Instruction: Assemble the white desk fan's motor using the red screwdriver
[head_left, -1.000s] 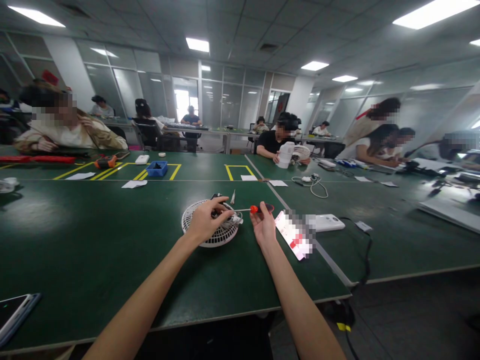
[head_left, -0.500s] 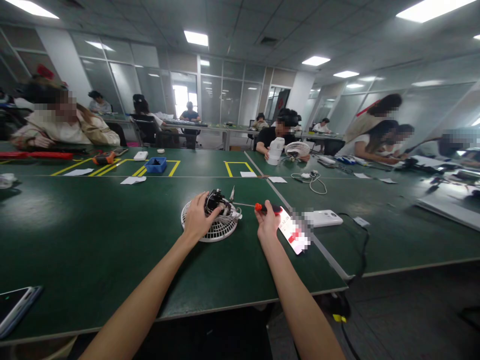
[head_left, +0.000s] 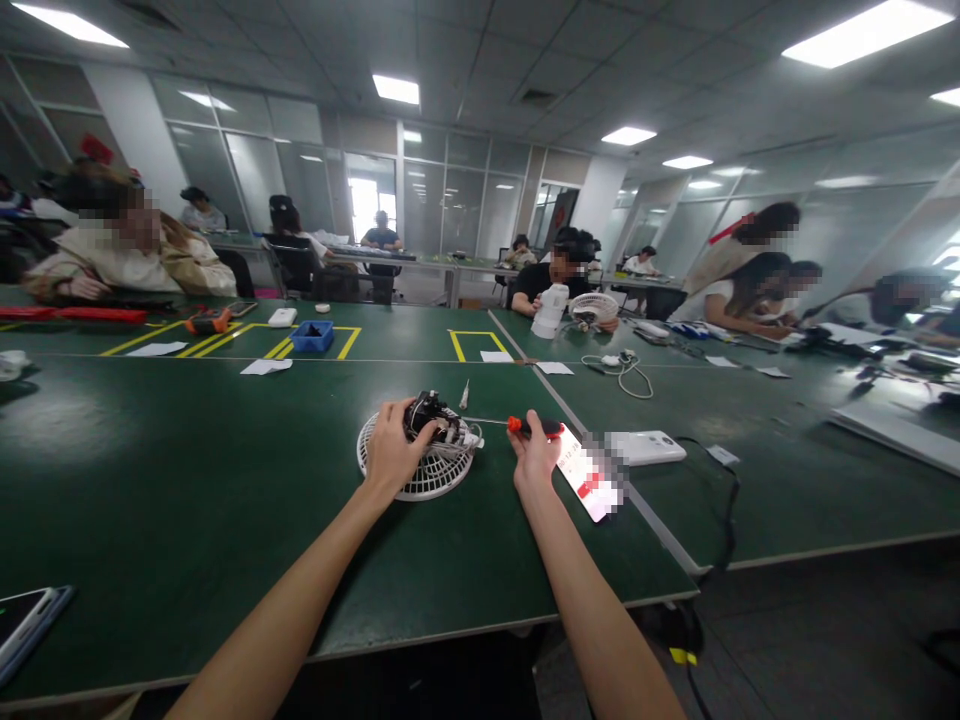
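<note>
A white fan grille point(head_left: 435, 478) lies on the green table, with a black fan motor point(head_left: 426, 412) and loose wires on top of it. My left hand point(head_left: 394, 448) is closed around the motor's near left side, fingers and thumb gripping it. My right hand point(head_left: 534, 450) holds a screwdriver point(head_left: 551, 428) by its red and black handle. The thin shaft points left toward the motor and wires; whether its tip touches anything I cannot tell. Just behind the grille a small pointed white piece point(head_left: 465, 395) stands out. Close by my right hand lies a phone with a lit screen point(head_left: 581, 470).
A white device point(head_left: 649, 447) with a black cable point(head_left: 731, 500) sits right of the phone. Farther back are a blue bin point(head_left: 313, 337), paper slips point(head_left: 266, 367) and a white cord point(head_left: 637, 380). Across the table a person point(head_left: 555, 275) handles another fan. Another phone point(head_left: 30, 625) lies front left.
The whole view has shifted slightly, so the table appears a little lower. Both hands keep their hold on the motor and the screwdriver, almost unmoved.
</note>
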